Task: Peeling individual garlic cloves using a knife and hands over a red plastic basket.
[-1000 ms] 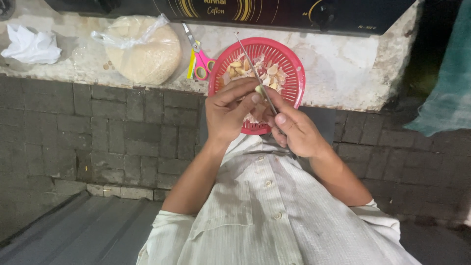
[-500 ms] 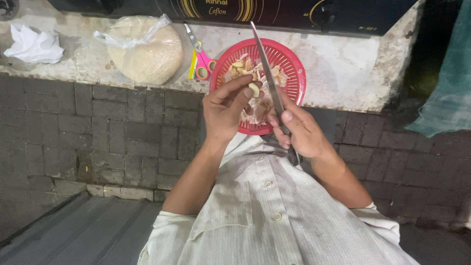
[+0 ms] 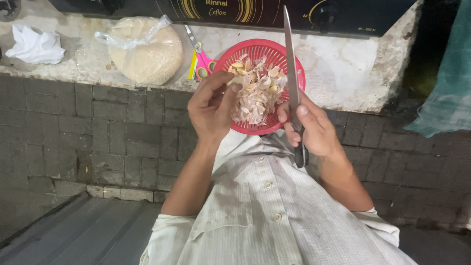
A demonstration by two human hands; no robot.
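Our right hand (image 3: 314, 130) grips a long steel knife (image 3: 290, 68) upright; our left hand (image 3: 212, 108) pinches a garlic clove (image 3: 235, 81) over the round red plastic basket (image 3: 289, 64) overhanging the bench's (image 3: 343, 73) near edge.

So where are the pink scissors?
In the head view, the scissors lie on the stone counter, between the bag of grain and the red basket.

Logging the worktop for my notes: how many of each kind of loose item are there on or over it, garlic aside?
Knife: 1
Red basket: 1
Scissors: 1
Tied bag: 1
Crumpled white tissue: 1
Total: 5
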